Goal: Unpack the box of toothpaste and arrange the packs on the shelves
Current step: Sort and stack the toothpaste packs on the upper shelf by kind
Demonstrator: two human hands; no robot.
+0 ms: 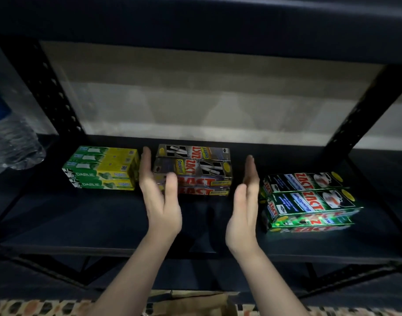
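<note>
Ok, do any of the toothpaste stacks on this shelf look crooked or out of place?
Yes. The whitening stack on the right sits skewed, its top packs angled against those beneath. The Darlie stack and the smokers stack look squarer. Both hands flank the smokers stack, fingers straight.

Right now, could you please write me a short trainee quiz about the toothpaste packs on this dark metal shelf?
1. True or false: the left hand grips a pack.
2. Which stack stands between the two hands? A green-and-yellow Darlie packs B silver Zact Smokers packs C green Zact Whitening packs
3. Fill in: the clear plastic water bottle stands at the far ____ side.

Key: 1 false, both it and the right hand are flat and open; 2 B; 3 left.
</note>
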